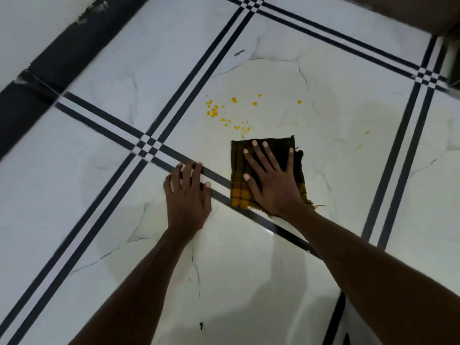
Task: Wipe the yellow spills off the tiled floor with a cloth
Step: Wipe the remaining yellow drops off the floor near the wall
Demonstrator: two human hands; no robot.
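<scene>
1. Head view: the right hand (270, 180) lies flat with fingers spread on a folded dark checked cloth (267, 175), pressing it to the tiled floor (348, 170). It pinches nothing.
2. The left hand (188, 192) rests bare on the floor just beside the cloth, fingers loosely open, holding nothing; it seems to serve as support.
3. The yellow spills (224, 110) lie just beyond the far edge of the cloth; a few separate drops sit further to the right.
4. Risk, in my judgement: with only a flat palm, the cloth may slip or unfold, and one push may smear the yellow instead of lifting it. The drops on the right can easily be missed.
</scene>
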